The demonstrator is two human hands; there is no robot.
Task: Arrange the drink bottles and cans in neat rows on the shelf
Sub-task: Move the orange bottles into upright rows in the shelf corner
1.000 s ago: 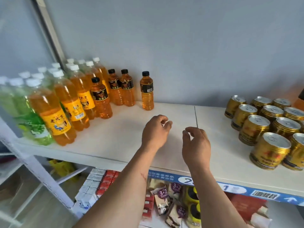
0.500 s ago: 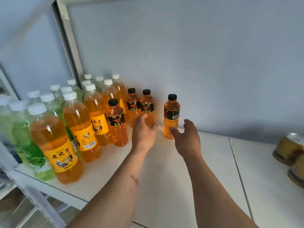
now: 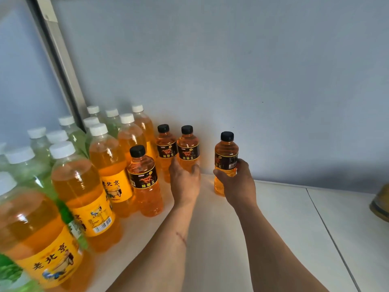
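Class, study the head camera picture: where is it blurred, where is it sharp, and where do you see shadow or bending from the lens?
Head view: the big orange bottle at the near left edge is smeared and stretched; the black-capped bottle gripped by the right hand is sharp; the shelf upright leans from the wide lens; a soft shadow lies along the wall's foot on the right.

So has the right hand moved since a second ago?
Yes. The right hand has gone forward from mid-shelf toward the back wall, and now grips the lone black-capped bottle.
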